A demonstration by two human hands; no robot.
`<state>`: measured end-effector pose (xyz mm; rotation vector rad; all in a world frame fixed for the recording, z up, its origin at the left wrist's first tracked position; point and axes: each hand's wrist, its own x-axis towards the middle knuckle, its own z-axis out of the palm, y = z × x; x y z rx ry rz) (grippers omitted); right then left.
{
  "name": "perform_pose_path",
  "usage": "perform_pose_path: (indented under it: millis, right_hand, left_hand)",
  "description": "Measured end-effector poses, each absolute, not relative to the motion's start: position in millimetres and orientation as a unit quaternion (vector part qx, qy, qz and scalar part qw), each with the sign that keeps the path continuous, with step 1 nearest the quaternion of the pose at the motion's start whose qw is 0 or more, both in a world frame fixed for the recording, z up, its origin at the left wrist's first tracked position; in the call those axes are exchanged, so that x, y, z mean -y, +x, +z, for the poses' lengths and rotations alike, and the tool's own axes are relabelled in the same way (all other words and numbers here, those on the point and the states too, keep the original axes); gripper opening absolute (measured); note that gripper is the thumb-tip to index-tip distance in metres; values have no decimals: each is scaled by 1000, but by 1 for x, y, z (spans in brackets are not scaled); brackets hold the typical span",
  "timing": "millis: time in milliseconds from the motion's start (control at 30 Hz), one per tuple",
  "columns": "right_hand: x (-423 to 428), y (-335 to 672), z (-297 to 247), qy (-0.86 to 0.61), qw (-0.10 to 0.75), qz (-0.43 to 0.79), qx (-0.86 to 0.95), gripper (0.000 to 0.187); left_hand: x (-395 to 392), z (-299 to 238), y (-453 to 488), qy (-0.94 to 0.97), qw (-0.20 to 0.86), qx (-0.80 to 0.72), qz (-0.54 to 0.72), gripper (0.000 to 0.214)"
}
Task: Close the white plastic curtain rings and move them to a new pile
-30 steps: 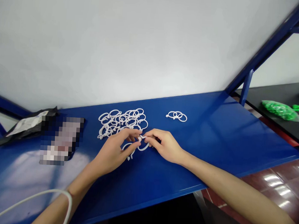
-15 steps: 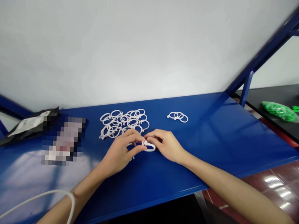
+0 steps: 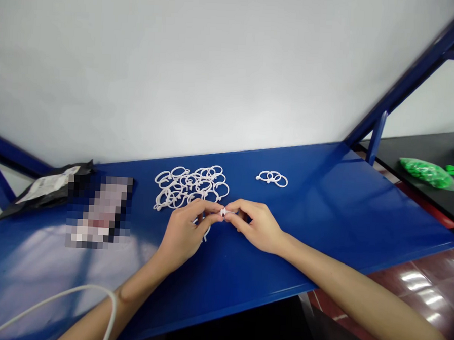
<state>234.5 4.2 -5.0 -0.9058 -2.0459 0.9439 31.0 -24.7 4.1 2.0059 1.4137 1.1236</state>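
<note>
My left hand (image 3: 186, 228) and my right hand (image 3: 256, 223) meet fingertip to fingertip over the blue table (image 3: 324, 210). Both pinch small white plastic rings (image 3: 224, 212) between them; another ring hangs under my left fingers. A pile of several loose white rings (image 3: 190, 186) lies just beyond my left hand. A small linked set of white rings (image 3: 272, 178) lies further right, beyond my right hand.
A black plastic bag (image 3: 47, 187) and a blurred-out object (image 3: 99, 211) lie at the table's left. A white cable (image 3: 52, 300) loops at the lower left. A blue frame post (image 3: 375, 137) stands at the right, with a bag of green pieces (image 3: 427, 173) on a dark table beyond.
Both hands have drawn the rings closer together and lifted them a little; the ring that lay flat between the fingers is now pinched edge-on. The view has shifted slightly.
</note>
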Motion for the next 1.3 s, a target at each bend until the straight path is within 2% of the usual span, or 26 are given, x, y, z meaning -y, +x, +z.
perform_pose_path:
  millis: [267,600,733,900,1000,1067,1133,1300]
  right_hand:
    - [-2,240,-4,-319,321,288,844,18]
    - [1,249,-7,-247,310,219,892,24]
    - [-2,246,-12,-267,261,195,907,24]
    - [-14,245,-12,-342,251,176,888,21]
    - [-28,256,-8,-438,261,101,854,19]
    - [-38,267,-6,-527,250,32,812,19]
    - [-47,279,-4,-590,228,-12,775,19]
    - [-52,289,1,-646,184,-27,740,23]
  left_hand:
    - [27,-1,34,750,176,-455,446,12]
    - [38,-8,42,806,25,-376,457,26]
    - [32,-4,35,850,-17,-367,378,25]
    - [28,7,21,858,-62,-467,205,22]
    - [29,7,16,851,-40,-506,133,30]
    - [30,4,16,862,-3,-496,108,27]
    - [31,2,18,874,34,-471,113,21]
    - [33,5,24,889,108,-418,153,27]
